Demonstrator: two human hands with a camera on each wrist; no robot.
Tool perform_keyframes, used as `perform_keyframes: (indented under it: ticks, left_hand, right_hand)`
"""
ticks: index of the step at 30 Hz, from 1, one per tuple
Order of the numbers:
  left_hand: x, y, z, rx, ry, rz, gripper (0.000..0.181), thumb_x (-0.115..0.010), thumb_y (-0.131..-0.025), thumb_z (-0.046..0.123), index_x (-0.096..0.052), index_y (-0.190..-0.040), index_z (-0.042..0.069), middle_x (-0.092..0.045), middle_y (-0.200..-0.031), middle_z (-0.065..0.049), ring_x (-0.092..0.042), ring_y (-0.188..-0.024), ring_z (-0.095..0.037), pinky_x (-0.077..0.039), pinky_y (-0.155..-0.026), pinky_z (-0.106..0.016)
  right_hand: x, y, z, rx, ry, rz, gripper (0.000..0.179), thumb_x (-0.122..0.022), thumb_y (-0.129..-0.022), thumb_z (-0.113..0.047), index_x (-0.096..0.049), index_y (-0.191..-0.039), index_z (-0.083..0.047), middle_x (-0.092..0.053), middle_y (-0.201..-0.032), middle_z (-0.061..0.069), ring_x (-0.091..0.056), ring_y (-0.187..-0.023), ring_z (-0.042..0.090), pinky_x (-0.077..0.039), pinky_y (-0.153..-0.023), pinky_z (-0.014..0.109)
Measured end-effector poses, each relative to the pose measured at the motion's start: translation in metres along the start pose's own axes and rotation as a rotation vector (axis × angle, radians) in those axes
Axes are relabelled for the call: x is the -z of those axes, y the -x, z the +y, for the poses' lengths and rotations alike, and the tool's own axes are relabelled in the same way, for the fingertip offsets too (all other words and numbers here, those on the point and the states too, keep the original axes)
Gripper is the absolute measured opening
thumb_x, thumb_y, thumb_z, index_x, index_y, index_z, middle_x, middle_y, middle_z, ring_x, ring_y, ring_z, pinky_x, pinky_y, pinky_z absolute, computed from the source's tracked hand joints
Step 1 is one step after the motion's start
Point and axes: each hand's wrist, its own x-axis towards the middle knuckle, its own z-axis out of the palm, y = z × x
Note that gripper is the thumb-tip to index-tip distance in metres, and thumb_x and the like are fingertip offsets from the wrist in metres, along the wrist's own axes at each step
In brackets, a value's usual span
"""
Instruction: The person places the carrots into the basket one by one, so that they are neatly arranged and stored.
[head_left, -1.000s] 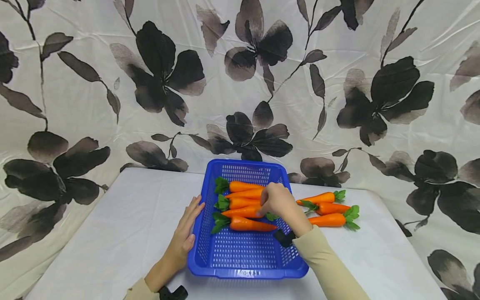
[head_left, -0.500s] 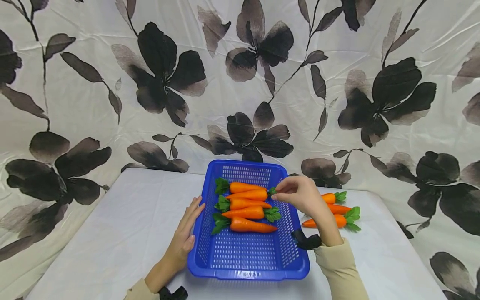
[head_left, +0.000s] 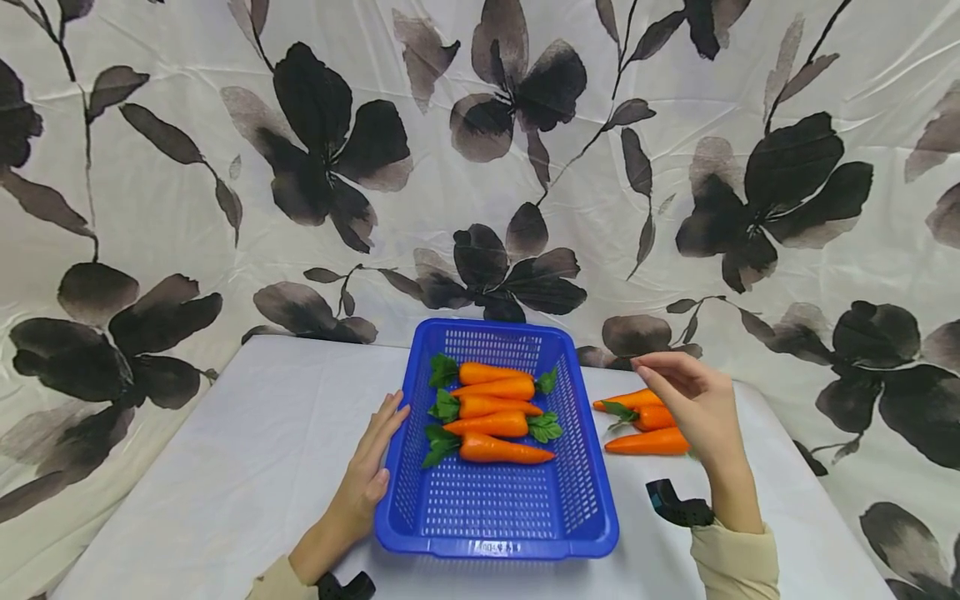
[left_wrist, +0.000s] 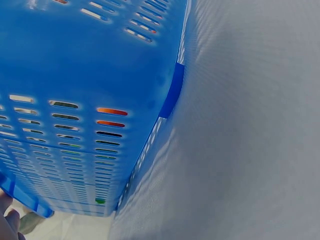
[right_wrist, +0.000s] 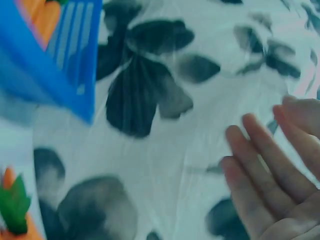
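Observation:
A blue perforated plastic basket stands on the white-covered table, with several orange carrots with green tops lying side by side in it. Straight fingers of my left hand rest against the basket's left rim; in the left wrist view, the basket wall fills much of the picture. My right hand is raised over three carrots on the table, right of the basket, and partly hides them. Its fingers extend loosely in the right wrist view, holding nothing.
A pale floral cloth hangs behind the table. Black wrist cameras are worn on both wrists. The white tabletop extends on both sides of the basket.
My right hand has let go of a carrot in the basket's upper part and moved right, out over the carrots on the table. The left hand stays at the rim.

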Motion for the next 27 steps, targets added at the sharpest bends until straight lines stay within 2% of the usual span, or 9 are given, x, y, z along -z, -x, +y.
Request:
perform_keyframes:
  ticks: [4,7,13,17,19,20,23,25,27]
  left_hand:
    - [0.0,0.0,0.0,0.006,0.006,-0.005,0.067,-0.025,-0.103,0.044,-0.033,-0.152,0.0,-0.024,-0.16,-0.023,-0.012,-0.149,-0.041,0.0,-0.121,-0.036]
    - [0.0,0.0,0.0,0.017,0.005,-0.007,0.067,-0.025,-0.103,0.045,-0.033,-0.153,0.001,-0.023,-0.16,-0.023,-0.012,-0.15,-0.04,0.0,-0.121,-0.034]
    - [-0.001,0.0,0.0,-0.005,0.02,0.003,0.067,-0.026,-0.103,0.044,-0.034,-0.152,-0.001,-0.025,-0.159,-0.025,-0.013,-0.149,-0.04,0.0,-0.121,-0.035]
    - [-0.003,0.001,0.001,-0.009,0.025,0.008,0.067,-0.026,-0.102,0.043,-0.034,-0.151,-0.002,-0.025,-0.159,-0.025,-0.013,-0.149,-0.042,0.0,-0.121,-0.034]
    - [-0.004,0.001,0.002,-0.006,0.022,0.007,0.067,-0.025,-0.102,0.043,-0.034,-0.151,-0.002,-0.025,-0.159,-0.025,-0.013,-0.149,-0.042,0.0,-0.121,-0.036]
    - [-0.004,0.001,0.002,-0.003,0.02,0.006,0.067,-0.025,-0.102,0.043,-0.034,-0.151,-0.002,-0.025,-0.159,-0.025,-0.013,-0.149,-0.041,0.0,-0.121,-0.036]
    - [-0.004,0.002,0.002,0.002,0.01,0.006,0.067,-0.025,-0.102,0.043,-0.034,-0.151,-0.002,-0.025,-0.159,-0.024,-0.013,-0.149,-0.041,-0.001,-0.121,-0.037]
    - [-0.003,0.002,0.002,0.006,0.002,0.002,0.067,-0.024,-0.102,0.044,-0.034,-0.152,-0.001,-0.024,-0.159,-0.024,-0.013,-0.149,-0.04,-0.001,-0.121,-0.037]
    - [-0.002,0.002,0.002,0.008,-0.006,-0.002,0.067,-0.024,-0.102,0.044,-0.034,-0.152,-0.001,-0.024,-0.159,-0.024,-0.013,-0.149,-0.04,-0.001,-0.121,-0.035]
  right_hand:
    - [0.016,0.01,0.015,-0.027,0.002,0.129,0.021,-0.065,-0.094,-0.003,-0.07,-0.113,0.004,-0.072,-0.105,-0.002,-0.067,-0.098,0.008,-0.049,-0.088,0.014]
    - [0.024,0.018,0.03,-0.07,0.0,0.195,0.021,-0.065,-0.094,-0.001,-0.07,-0.114,0.005,-0.072,-0.105,-0.002,-0.067,-0.098,0.009,-0.048,-0.089,0.013]
    - [0.035,0.028,0.064,-0.15,0.007,0.255,0.023,-0.062,-0.094,0.003,-0.068,-0.115,0.007,-0.072,-0.107,0.001,-0.065,-0.099,0.007,-0.047,-0.088,0.011]
    - [0.038,0.033,0.088,-0.221,0.067,0.255,0.023,-0.06,-0.096,-0.001,-0.068,-0.117,0.006,-0.071,-0.106,-0.005,-0.063,-0.098,0.0,-0.046,-0.087,0.008]
    - [0.038,0.036,0.1,-0.262,0.113,0.235,0.024,-0.059,-0.097,-0.003,-0.068,-0.118,0.004,-0.071,-0.108,-0.003,-0.062,-0.1,-0.002,-0.046,-0.088,0.009]
    - [0.038,0.037,0.106,-0.289,0.141,0.216,0.025,-0.059,-0.098,-0.005,-0.068,-0.12,0.002,-0.071,-0.111,-0.001,-0.06,-0.102,-0.004,-0.045,-0.091,0.012]
    - [0.04,0.042,0.121,-0.328,0.169,0.161,0.026,-0.059,-0.099,-0.008,-0.067,-0.122,0.002,-0.07,-0.118,0.008,-0.055,-0.109,-0.006,-0.042,-0.106,0.03]
    - [0.041,0.045,0.127,-0.301,0.152,0.133,0.026,-0.06,-0.099,-0.008,-0.067,-0.12,0.004,-0.071,-0.117,0.005,-0.053,-0.11,-0.007,-0.037,-0.111,0.04]
    - [0.037,0.049,0.119,-0.225,0.103,0.139,0.023,-0.06,-0.097,-0.003,-0.068,-0.116,0.007,-0.073,-0.111,-0.005,-0.053,-0.108,-0.008,-0.034,-0.113,0.037]
